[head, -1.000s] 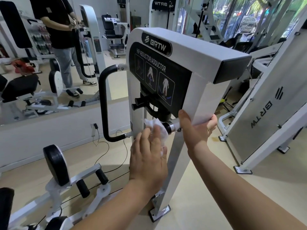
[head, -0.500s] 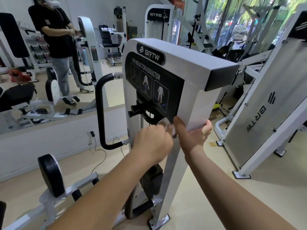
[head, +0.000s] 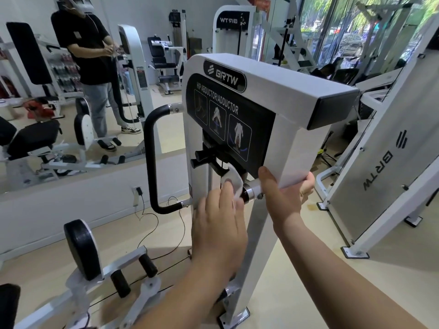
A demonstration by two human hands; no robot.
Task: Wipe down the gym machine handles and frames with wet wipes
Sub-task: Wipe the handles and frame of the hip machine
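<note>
My left hand [head: 219, 230] presses the wet wipe [head: 231, 182] against the near handle; my fingers [head: 226, 198] lie together, flat over the wipe, which bunches up past my fingertips. The handle itself is mostly hidden under my hand; only its chrome collar [head: 250, 191] shows, just right of my fingertips. My right hand [head: 285, 193] clamps the lower edge of the white frame [head: 292, 129], thumb on the front face, fingers curled behind.

Below my left wrist: padded roller [head: 79, 248] and black foot pegs [head: 147, 264], cables on the floor. Left of my fingertips: black curved grab handle [head: 150, 160], untouched. Just above the wipe: black adjustment knobs [head: 202, 157].

Panel above my fingers reads "BRTW" and "HIP ABDUCTOR/ADDUCTOR", with three diagrams. Machine to the right [head: 384, 162] also says "BRTW". No containers in view.

Far left: mirror [head: 71, 91] shows a person in a black shirt, plus benches.
</note>
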